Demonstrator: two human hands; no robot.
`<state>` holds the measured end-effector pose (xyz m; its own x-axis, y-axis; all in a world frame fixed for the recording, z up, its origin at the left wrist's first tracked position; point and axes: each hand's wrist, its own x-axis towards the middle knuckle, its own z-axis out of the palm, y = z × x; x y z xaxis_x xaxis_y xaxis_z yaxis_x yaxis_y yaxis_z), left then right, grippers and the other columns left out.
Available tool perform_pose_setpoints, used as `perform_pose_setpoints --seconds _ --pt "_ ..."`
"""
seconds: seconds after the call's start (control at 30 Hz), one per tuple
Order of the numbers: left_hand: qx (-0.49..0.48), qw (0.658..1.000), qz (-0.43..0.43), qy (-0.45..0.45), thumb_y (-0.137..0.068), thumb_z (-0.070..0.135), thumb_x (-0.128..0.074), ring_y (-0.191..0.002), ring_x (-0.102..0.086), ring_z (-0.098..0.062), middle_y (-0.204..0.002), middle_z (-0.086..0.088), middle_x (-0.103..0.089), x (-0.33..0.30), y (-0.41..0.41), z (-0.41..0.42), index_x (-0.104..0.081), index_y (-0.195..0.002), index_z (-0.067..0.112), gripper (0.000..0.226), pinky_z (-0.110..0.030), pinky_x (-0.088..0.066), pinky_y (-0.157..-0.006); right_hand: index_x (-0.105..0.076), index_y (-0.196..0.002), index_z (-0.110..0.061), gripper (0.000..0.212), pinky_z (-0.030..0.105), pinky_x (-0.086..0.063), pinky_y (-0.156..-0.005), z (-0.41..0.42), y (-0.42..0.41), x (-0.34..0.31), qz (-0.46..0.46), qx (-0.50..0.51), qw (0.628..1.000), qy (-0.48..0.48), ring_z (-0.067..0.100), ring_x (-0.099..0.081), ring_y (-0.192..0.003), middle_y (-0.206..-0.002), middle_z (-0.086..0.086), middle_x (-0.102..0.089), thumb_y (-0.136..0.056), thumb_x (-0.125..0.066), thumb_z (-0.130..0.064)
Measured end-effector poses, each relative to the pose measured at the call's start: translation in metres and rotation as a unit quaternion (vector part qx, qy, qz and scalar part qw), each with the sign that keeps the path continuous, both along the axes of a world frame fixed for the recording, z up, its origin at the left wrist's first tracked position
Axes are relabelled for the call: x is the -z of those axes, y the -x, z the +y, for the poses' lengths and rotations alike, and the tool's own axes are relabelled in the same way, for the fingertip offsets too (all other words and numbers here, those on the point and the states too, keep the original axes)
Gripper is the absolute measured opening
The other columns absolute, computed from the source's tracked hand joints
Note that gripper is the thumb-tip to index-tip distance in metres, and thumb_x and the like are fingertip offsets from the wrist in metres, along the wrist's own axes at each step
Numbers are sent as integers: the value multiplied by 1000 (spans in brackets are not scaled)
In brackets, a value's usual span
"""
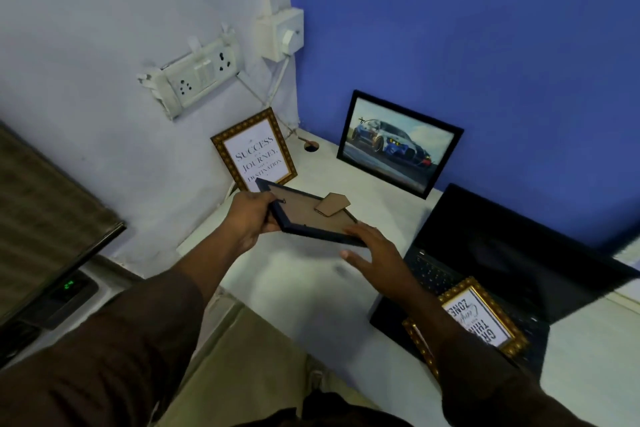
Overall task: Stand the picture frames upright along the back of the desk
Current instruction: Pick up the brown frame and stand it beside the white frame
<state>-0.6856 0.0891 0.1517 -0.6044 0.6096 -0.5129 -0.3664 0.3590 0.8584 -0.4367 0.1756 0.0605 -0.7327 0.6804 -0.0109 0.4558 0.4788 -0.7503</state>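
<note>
A dark blue picture frame (304, 215) hangs face down above the white desk (298, 288), its brown cardboard back and folded-out stand (332, 204) facing up. My left hand (251, 218) grips its left edge. My right hand (372, 250) rests on its near right corner, fingers spread. A gold frame with a "Success" text (254, 151) stands upright against the white wall. A black frame with a car picture (398, 144) leans upright against the blue wall. Another gold frame (479, 317) lies flat on the laptop keyboard, partly hidden by my right forearm.
An open black laptop (512, 253) sits at the desk's right. A cable hole (310, 146) lies in the back corner, with cables running up to the wall sockets (204, 74) and plug (282, 35). A dark monitor (52, 218) stands at the left.
</note>
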Motion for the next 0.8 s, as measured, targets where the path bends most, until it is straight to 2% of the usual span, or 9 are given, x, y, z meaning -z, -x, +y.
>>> perform_pose_setpoints --seconds 0.07,0.13,0.23,0.3,0.37,0.43,0.53,0.67,0.8 --pt "-2 1000 -3 -13 -96 6 -57 -68 -69 -28 -86 -19 -68 -18 -11 -6 -59 -90 -3 10 -42 -63 -53 -49 -140 -32 51 31 -36 -112 -15 0 -9 1 9 997 -83 10 -47 -132 -144 -9 -53 -94 -59 -50" --pt "2 999 -16 -30 -97 7 -55 -59 -69 -25 -82 -18 -67 -34 -28 -14 -59 -103 -5 14 -43 -63 -54 -57 -135 -29 41 37 -44 -107 -30 -2 -22 37 50 986 -158 17 -55 -125 -137 -4 -61 -95 -63 -36" --pt "9 997 -47 -58 -99 18 -53 -41 -58 -17 -64 -12 -57 -51 -54 -36 -60 -95 2 17 -42 -64 -59 -68 -120 -25 25 36 -52 -93 -54 -14 -46 110 121 966 -198 20 -67 -104 -116 -1 -72 -95 -63 -23" --pt "37 997 -40 -59 -99 29 -51 -39 -55 -16 -60 -10 -55 -54 -70 -51 -60 -91 5 28 -47 -63 -72 -68 -113 -24 19 37 -55 -82 -72 -30 -57 149 167 963 -152 15 -69 -91 -103 -5 -74 -97 -60 -27" --pt "70 996 -14 -54 -99 37 -49 -44 -58 -20 -62 -9 -60 -51 -80 -66 -62 -85 7 36 -48 -60 -77 -66 -111 -24 18 41 -58 -74 -86 -46 -61 187 207 957 -72 12 -70 -87 -98 -6 -73 -97 -58 -33" --pt "93 995 -3 -40 -98 42 -48 -54 -61 -24 -67 -9 -64 -43 -96 -84 -63 -83 8 40 -43 -59 -72 -64 -110 -29 19 48 -60 -77 -102 -73 -64 210 237 948 16 13 -72 -90 -101 -4 -73 -96 -57 -40" --pt "104 994 5 -19 -97 46 -50 -63 -64 -26 -75 -10 -67 -27 -119 -100 -64 -88 7 42 -43 -59 -75 -64 -110 -27 16 51 -60 -82 -120 -110 -69 240 261 931 88 17 -73 -95 -105 0 -73 -98 -58 -35" --pt "122 992 9 0 -96 47 -51 -60 -62 -23 -78 -12 -67 -15 -163 -105 -64 -91 6 43 -35 -57 -66 -62 -117 -16 23 44 -62 -84 -141 -169 -85 274 316 900 125 15 -73 -96 -109 3 -73 -100 -56 -29" --pt "212 977 24 30 -97 53 -45 -79 -67 -26 -93 -14 -71 -13 -215 -89 -65 -95 9 49 -40 -59 -80 -62 -120 -17 24 32 -62 -74 -143 -220 -98 310 365 865 147 17 -75 -94 -108 1 -75 -100 -56 -28"
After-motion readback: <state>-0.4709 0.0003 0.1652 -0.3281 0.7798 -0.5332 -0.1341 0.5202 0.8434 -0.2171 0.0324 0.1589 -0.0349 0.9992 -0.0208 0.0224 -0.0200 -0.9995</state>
